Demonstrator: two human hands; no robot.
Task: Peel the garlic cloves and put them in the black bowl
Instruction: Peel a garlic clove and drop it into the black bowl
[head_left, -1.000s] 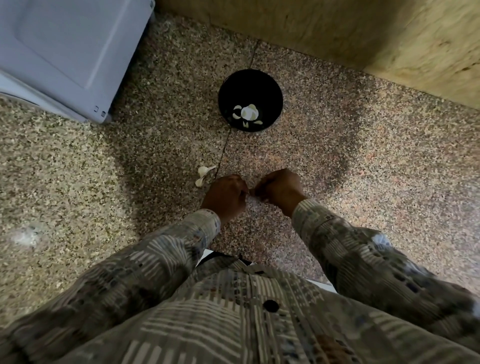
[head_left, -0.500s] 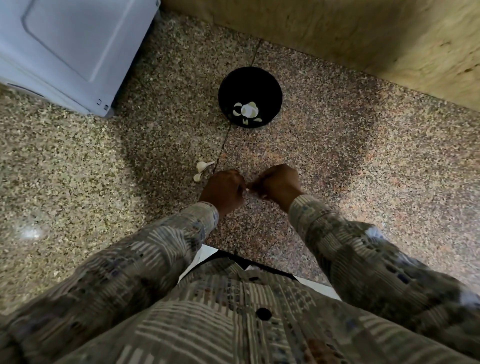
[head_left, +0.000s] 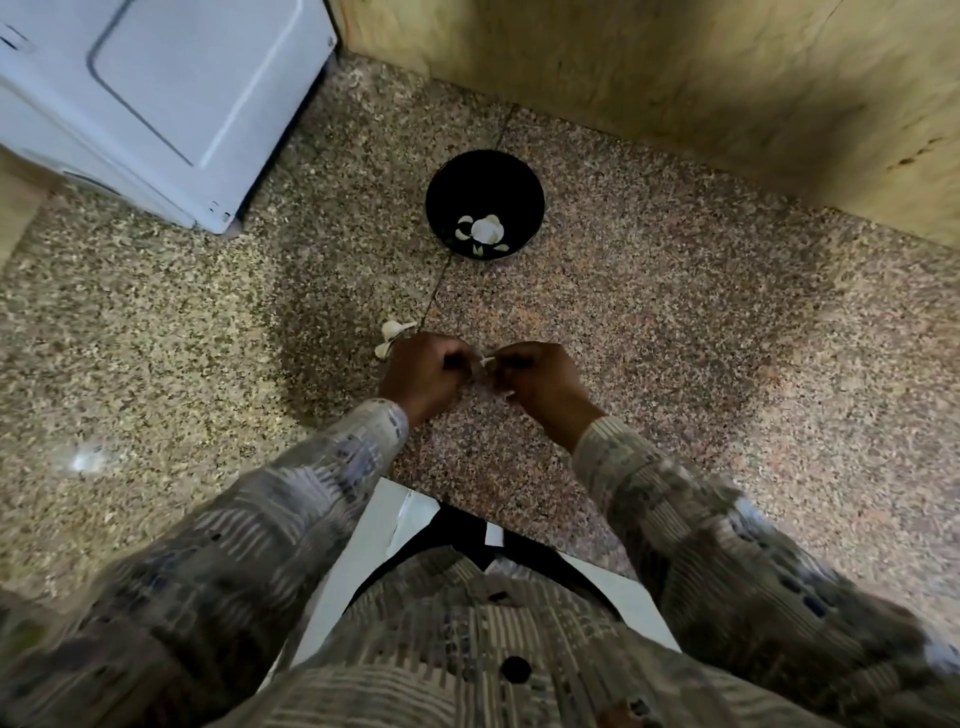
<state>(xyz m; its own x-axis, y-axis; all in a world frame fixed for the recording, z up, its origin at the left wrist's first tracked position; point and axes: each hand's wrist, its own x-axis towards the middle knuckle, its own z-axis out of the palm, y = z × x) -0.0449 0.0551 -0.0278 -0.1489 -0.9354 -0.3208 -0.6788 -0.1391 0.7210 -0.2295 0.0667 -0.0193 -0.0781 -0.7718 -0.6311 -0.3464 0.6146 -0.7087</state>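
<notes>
Granite, speckled brown and grey, makes up the bench (head_left: 675, 364) on which everything sits. Both hands are curled and drawn close together near its front edge, knuckles up. The left hand (head_left: 423, 371) and the right hand (head_left: 540, 379) each pinch an end of a small pale garlic clove (head_left: 487, 361). Only a sliver of the clove shows in the gap between the fingertips, lying roughly crosswise from one hand to the other. A second white scrap (head_left: 509, 396) peeks from under the right hand; whether it is skin or clove cannot be told.

The round glossy black bowl (head_left: 485, 171) stands straight ahead of the hands, well apart from them and further back on the bench, almost in line with the gap between them. It already holds a small cluster of white peeled cloves (head_left: 485, 228) at its bottom. Neither hand is clearly nearer to it, though the bowl sits slightly closer to the right hand's line. So once the skin is off, the carry looks like a plain forward reach by either one.

Just beside the left hand, touching or nearly touching its far side, lie a few loose pale garlic pieces (head_left: 390, 332). They are probably next in turn, and the left hand is much the nearer to them.
</notes>
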